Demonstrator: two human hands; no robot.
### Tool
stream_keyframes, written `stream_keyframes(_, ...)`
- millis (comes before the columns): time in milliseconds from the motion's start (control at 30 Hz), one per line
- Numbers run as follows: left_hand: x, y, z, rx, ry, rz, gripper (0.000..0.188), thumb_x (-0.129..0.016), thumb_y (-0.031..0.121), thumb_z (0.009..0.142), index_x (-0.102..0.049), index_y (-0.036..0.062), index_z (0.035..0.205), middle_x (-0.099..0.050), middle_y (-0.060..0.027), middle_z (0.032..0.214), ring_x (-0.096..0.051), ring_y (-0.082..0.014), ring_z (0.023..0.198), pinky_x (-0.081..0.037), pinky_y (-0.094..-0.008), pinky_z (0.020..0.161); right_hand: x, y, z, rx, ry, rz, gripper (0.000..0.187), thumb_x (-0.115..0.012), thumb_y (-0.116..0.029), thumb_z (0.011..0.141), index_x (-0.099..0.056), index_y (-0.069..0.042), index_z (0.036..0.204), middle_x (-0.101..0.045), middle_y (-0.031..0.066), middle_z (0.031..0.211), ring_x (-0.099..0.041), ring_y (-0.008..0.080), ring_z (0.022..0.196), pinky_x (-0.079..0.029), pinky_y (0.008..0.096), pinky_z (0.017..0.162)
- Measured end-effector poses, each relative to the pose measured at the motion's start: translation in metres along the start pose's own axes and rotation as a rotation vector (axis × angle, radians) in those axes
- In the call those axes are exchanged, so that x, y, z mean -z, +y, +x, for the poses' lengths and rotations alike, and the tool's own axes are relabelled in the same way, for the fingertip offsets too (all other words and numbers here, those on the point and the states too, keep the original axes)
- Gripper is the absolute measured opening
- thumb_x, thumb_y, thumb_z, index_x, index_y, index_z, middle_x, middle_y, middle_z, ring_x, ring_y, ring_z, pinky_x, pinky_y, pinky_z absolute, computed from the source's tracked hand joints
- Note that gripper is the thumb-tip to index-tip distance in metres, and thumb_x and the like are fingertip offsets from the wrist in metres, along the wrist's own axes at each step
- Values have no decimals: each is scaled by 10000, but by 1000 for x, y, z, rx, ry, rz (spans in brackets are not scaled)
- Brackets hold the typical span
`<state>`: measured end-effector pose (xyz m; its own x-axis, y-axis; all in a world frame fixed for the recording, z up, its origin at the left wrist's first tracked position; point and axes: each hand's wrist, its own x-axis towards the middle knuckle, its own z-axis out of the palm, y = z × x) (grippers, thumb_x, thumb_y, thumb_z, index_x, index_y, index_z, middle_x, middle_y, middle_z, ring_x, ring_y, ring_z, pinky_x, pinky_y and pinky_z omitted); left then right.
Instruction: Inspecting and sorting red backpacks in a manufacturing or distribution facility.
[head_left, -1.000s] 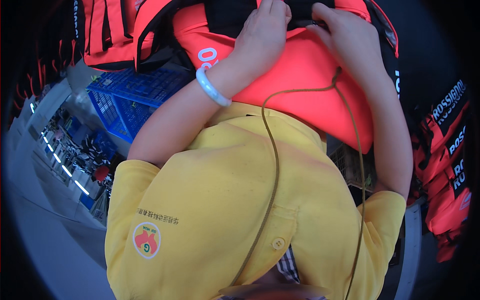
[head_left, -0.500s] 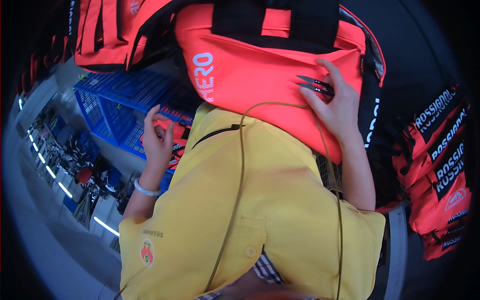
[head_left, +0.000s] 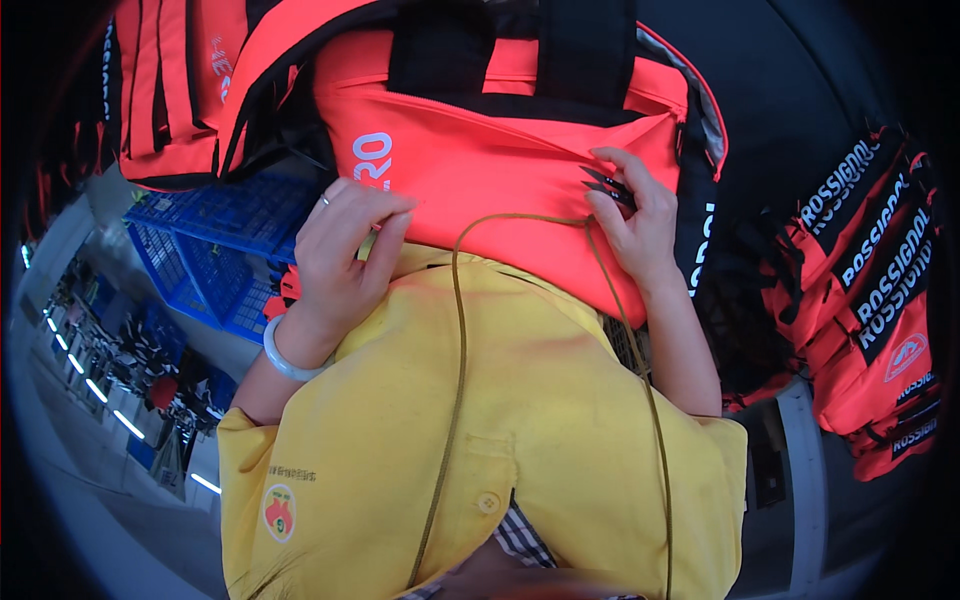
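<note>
A coral-red bag (head_left: 480,165) with black straps and pale lettering lies in front of me, against my yellow shirt (head_left: 560,400). My right hand (head_left: 645,225) is closed around small black thread snips (head_left: 606,187), their blades pointing left over the bag's front. A brown cord (head_left: 459,300) loops down my shirt and runs up to the snips. Over the bag's lower left side, my left hand (head_left: 340,250) has its thumb and fingertips drawn together in a pinch. Whatever may be between those fingertips is too small to make out.
Blue plastic crates (head_left: 215,250) stand at the left below another red and black bag (head_left: 180,90). Several more red bags (head_left: 860,340) with black panels are stacked at the right. A grey post (head_left: 805,480) rises near them.
My left hand has come up and right from beside my waist to the bag, its fingers closing into a pinch. My right hand still holds the snips; the view has shifted slightly.
</note>
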<state>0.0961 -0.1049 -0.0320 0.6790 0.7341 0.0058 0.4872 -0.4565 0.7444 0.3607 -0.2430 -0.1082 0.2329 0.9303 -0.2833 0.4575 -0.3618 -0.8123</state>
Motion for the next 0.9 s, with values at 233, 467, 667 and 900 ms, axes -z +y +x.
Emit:
stream_keyframes(233, 2, 7, 56, -157, 212, 101, 210, -673, -103, 778, -673, 25, 944, -635, -103, 903, -620, -250, 834, -496, -349, 735, -2, 10, -9, -39, 39, 19, 470, -787, -316, 791, -647, -49, 1151, -692, 125, 838, -687, 262, 746, -535, 338, 675)
stream_keyframes(467, -118, 11, 100, -147, -263, -157, 184, -653, 8, 863, -651, 22, 1046, -657, -138, 931, -658, -272, 840, -529, -342, 733, 1, 13, -15, 67, 76, 86, 421, -683, -176, 845, -623, -24, 1232, -662, 123, 900, -628, 156, 759, -502, 281, 725)
stream_keyframes(667, -144, 22, 107, -98, -356, 0, 274, -709, 138, 846, -566, 62, 1066, -650, -81, 772, -653, -284, 688, -503, -386, 587, 36, 13, -37, -179, 232, 373, 252, -646, -111, 904, -662, -1, 1130, -609, -2, 819, -519, 45, 691, -401, 204, 606)
stream_keyframes(900, -151, 42, 114, -92, -533, 22, 349, -717, 129, 844, -531, 88, 1136, -632, -48, 746, -648, -256, 668, -488, -367, 557, 38, 18, 5, -522, 363, 400, 202, -701, -172, 894, -690, 29, 912, -500, -76, 654, -397, 10, 607, -307, 204, 541)
